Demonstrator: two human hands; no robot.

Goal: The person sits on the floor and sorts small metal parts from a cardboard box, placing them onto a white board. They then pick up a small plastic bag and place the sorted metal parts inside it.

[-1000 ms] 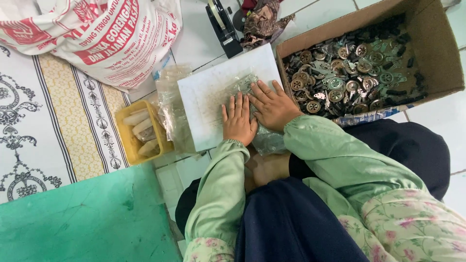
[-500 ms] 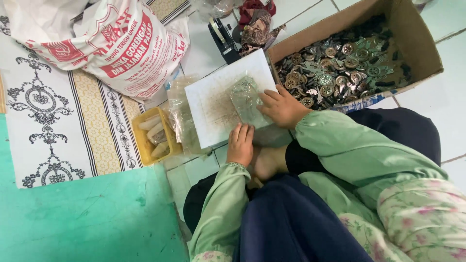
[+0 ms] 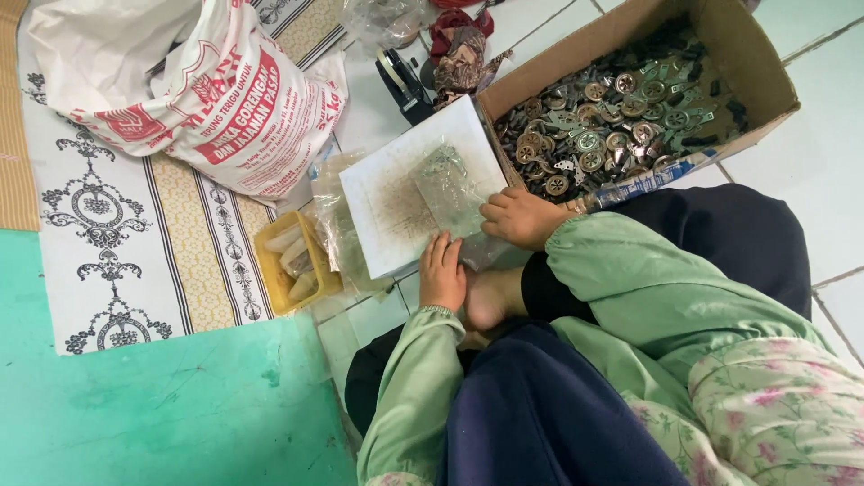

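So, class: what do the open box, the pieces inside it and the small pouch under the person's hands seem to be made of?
Box: brown corrugated cardboard, matte, with folded flaps.
Pieces: probably metal, with a dull brass and silver glint.
Pouch: clear thin plastic, glossy and crinkled, see-through. It lies on a white board, held by the right hand.

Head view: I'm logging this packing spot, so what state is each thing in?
Cardboard box: open, full of metal pieces.
White board: flat on the floor.
Clear packet: lying on the board.
Right hand: on the packet's edge.
Left hand: at the board's edge.
Yellow tray: filled.
Sack: slumped.
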